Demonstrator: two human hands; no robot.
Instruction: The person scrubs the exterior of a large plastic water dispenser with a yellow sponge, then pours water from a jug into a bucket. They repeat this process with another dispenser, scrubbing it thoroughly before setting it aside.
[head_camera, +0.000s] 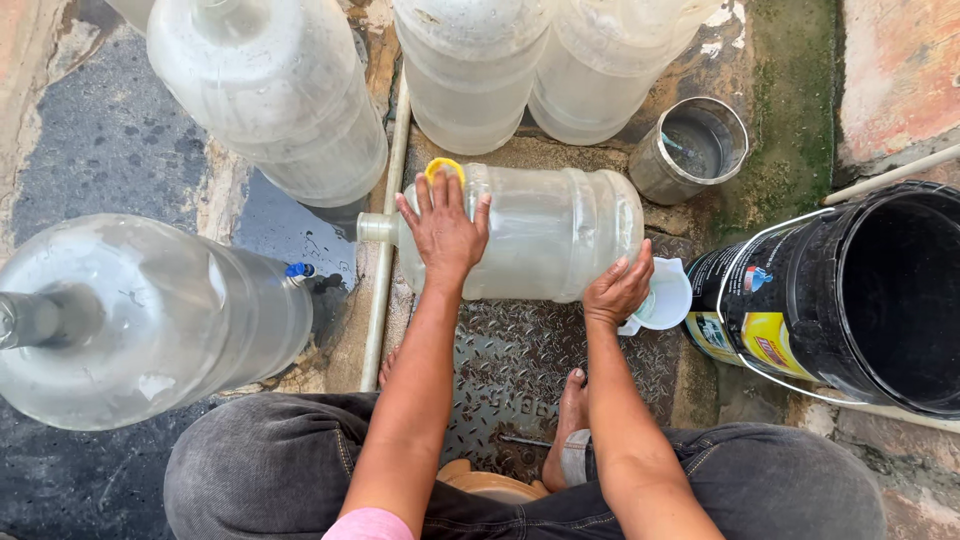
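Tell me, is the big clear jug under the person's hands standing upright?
No. The clear jug lies on its side on the metal plate, neck pointing left, with the left hand flat on top and the right hand at its base.
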